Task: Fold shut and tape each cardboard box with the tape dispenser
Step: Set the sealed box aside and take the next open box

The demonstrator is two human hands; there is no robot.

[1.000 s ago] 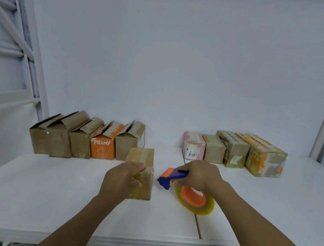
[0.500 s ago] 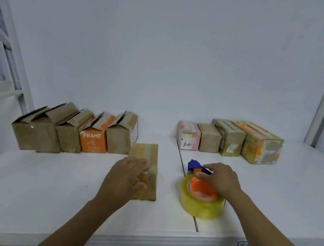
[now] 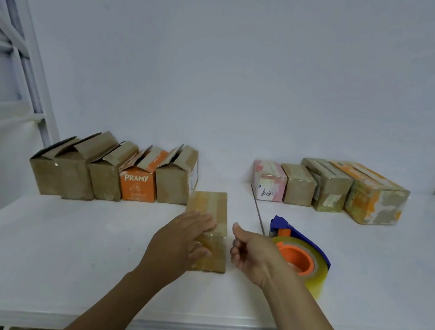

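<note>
Brown cardboard, glossy with clear tape, is seen in the head view as a small closed box [image 3: 209, 205] lying on the white table [image 3: 58, 254]. The near half of its top is covered by the left hand [image 3: 180, 240]. That hand's fingers [image 3: 200, 219] are laid out straight and flat on the lid, with the thumb set against the near face; nothing is gripped. Just to the right of those fingers, beside the box but apart from it, the right hand [image 3: 251, 256] is held in the air with its thumb [image 3: 238, 230] raised and its fingers loosely curved toward the box. Nothing is held in it. Directly behind the right hand's knuckles the tape dispenser [image 3: 297, 257] is lying on the table, with a blue frame, an orange hub and a yellowish clear roll; whether it is touched by the hand cannot be told. Beyond the left fingertips, a row of open cardboard boxes [image 3: 103, 174] is lined up with flaps raised, an orange box marked PRAMY [image 3: 138, 184] among them. Far beyond the right thumb, four sealed boxes [image 3: 327, 188] are set side by side near the wall.
</note>
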